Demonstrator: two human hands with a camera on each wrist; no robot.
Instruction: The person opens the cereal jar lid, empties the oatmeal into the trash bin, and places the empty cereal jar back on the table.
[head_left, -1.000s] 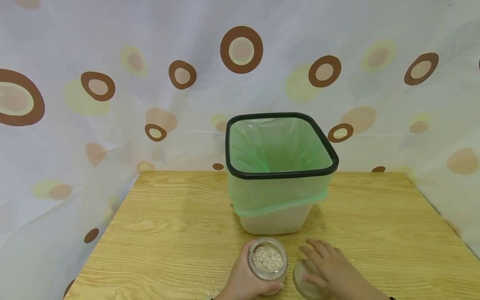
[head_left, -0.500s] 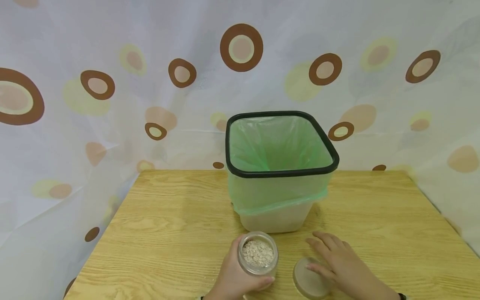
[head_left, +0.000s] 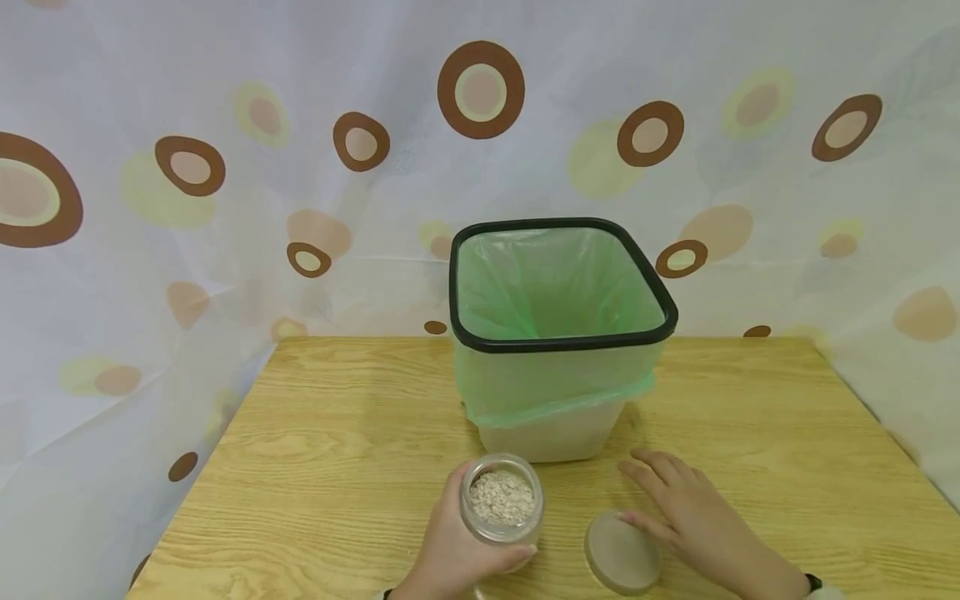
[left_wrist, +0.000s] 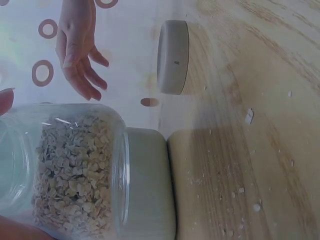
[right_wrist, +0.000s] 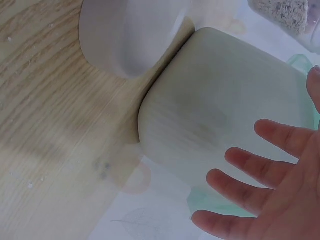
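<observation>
I see left hand (head_left: 457, 554) gripping open oat jar (head_left: 501, 500) off the table (head_left: 337, 450); right hand (head_left: 693, 521) spread flat beside lid (head_left: 621, 552), before lined bin (head_left: 558, 333)

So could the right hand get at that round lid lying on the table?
Probably yes. The right hand lies open beside the lid, its fingers spread just past its edge, with nothing between them. The jar sits off in the left hand.

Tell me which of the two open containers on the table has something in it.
The glass jar, gripped by the left hand, holds oat flakes. The bin behind it shows only its green bag inside.
</observation>
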